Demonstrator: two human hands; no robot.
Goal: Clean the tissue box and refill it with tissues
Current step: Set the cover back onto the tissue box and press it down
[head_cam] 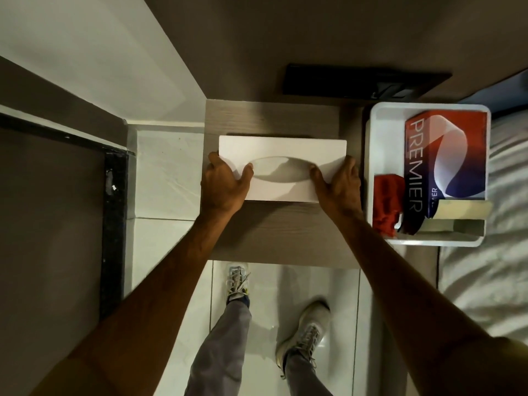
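Note:
A white tissue box [281, 150] with an oval slot on top rests on a small wooden side table [280, 230]. My left hand [224, 184] grips its left end, thumb near the slot. At the opposite end my right hand [338, 182] holds the box the same way. No tissue shows through the slot. To the right, a white tray [380, 172] holds a red-and-blue "PREMIER" tissue pack [445, 164] and a crumpled red cloth [387, 204].
A pale green sponge or pad [463, 212] lies in the tray's near corner. A black switch panel [363, 81] is on the wall behind the table. White bedding [497, 252] lies on the right, tiled floor [168, 172] on the left.

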